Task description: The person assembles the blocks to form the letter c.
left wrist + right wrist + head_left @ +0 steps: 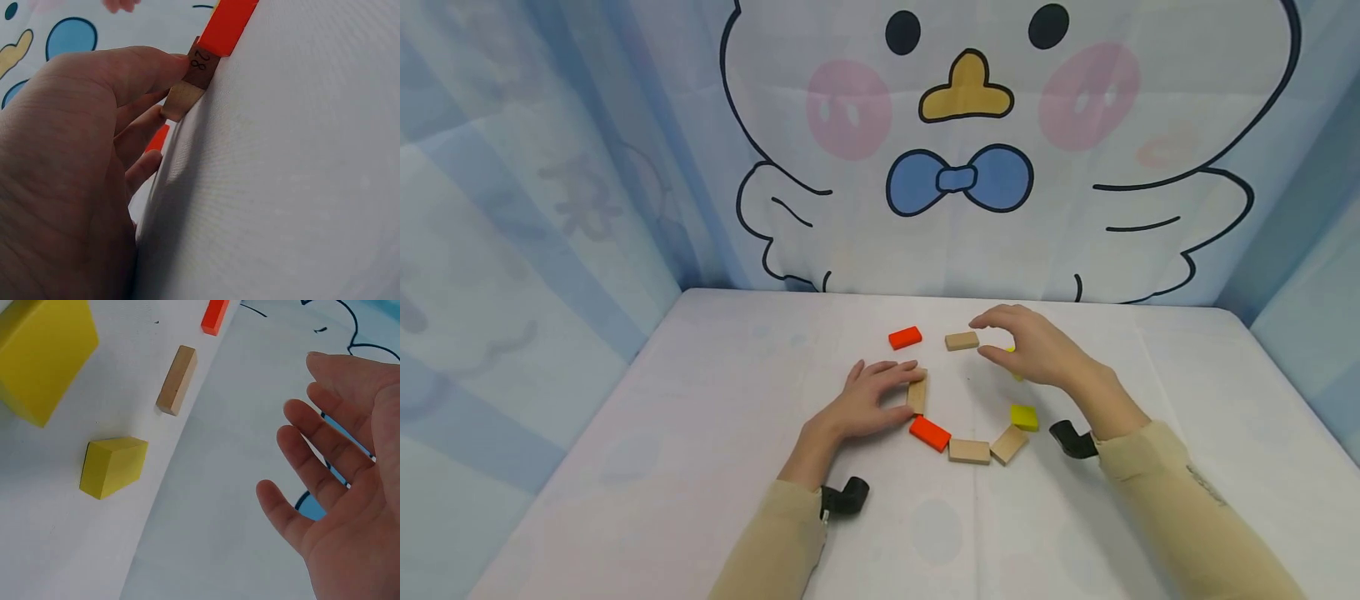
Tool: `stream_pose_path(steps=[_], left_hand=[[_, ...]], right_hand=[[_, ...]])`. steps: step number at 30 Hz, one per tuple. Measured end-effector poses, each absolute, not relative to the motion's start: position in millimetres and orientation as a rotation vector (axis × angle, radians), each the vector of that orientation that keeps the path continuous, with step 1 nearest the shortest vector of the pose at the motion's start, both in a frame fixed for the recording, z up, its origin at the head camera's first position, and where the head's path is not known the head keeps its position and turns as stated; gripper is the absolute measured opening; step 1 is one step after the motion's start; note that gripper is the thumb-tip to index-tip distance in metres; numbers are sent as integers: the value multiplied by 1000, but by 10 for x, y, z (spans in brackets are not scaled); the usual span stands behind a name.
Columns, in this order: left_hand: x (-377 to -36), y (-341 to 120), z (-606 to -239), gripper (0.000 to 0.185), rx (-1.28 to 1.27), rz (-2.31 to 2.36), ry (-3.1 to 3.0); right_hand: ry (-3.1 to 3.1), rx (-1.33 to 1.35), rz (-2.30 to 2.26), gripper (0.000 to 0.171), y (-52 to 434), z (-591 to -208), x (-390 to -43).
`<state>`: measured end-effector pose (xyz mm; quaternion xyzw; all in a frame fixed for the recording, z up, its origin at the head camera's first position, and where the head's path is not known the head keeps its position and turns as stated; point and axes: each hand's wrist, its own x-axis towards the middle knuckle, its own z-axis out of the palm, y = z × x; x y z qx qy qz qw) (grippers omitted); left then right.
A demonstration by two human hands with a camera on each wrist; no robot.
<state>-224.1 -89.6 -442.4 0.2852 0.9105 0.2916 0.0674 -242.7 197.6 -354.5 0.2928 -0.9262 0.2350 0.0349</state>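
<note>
On the left side of a curved row, my left hand (868, 402) pinches a plain wooden block (917, 395) between thumb and fingers. The number 28 shows on the wood in the left wrist view, near the thumb. A red block (930, 433) meets the near end of that piece. My right hand (1036, 348) hovers with spread, relaxed fingers and holds nothing. Below it in the head view, a yellow block (112, 467) is mostly hidden by the hand, but the right wrist view shows it whole. Left of its fingertips lies another wooden block (962, 341).
The row continues with two wooden blocks, one flat-on (969, 452) and one slanted (1009, 445), then a yellow block (1024, 417). A separate red block (906, 337) lies farther back. Behind the white table (700, 400) hangs a printed cloth (955, 250).
</note>
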Motion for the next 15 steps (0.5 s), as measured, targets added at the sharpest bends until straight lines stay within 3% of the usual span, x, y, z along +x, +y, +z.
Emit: stream_pose_path(steps=[15], left_hand=[[-2240,-913,-4429,54,849,871,2750]], right_hand=[[-2932,866,798,38,1681,-3645,-2674]])
